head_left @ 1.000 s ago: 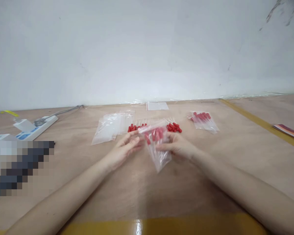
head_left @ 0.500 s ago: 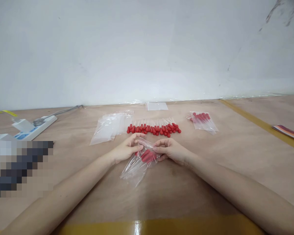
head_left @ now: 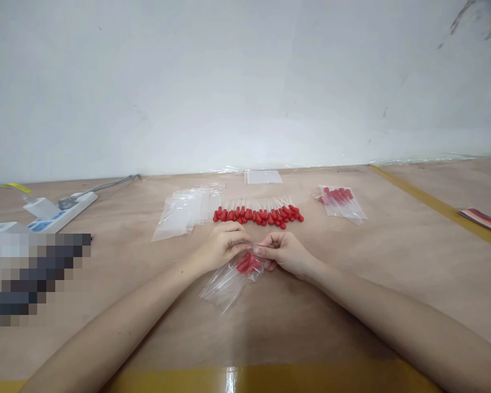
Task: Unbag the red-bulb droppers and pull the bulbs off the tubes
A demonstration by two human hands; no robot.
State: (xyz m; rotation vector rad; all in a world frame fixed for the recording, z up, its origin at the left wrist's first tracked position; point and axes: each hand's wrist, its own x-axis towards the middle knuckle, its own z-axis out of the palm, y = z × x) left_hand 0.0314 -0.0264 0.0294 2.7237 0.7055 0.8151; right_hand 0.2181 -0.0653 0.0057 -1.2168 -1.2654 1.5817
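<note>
Between my hands is a clear plastic zip bag (head_left: pixel 225 289), its top edge toward the far side of the table. Inside it lie several droppers with red rubber bulbs (head_left: pixel 247 264), their clear stems pointing toward me. My left hand (head_left: pixel 227 244) pinches the bag's top edge from the left, fingers closed. Close beside it, my right hand (head_left: pixel 284 252) grips the same edge between thumb and fingers. Just beyond my hands, a row of red-bulbed droppers (head_left: pixel 265 215) lies on the table, stems pointing away.
Flat clear bags (head_left: pixel 180 213) overlap at the left of the row. A filled bag of droppers (head_left: pixel 343 204) lies at the right. A white packet (head_left: pixel 264 177) rests by the wall. A power strip (head_left: pixel 65 213) sits far left, and a striped item (head_left: pixel 485 221) far right.
My left hand has slid right along the bag's top edge, closer to my right hand, and its fingers have closed over it. The right hand has barely moved.
</note>
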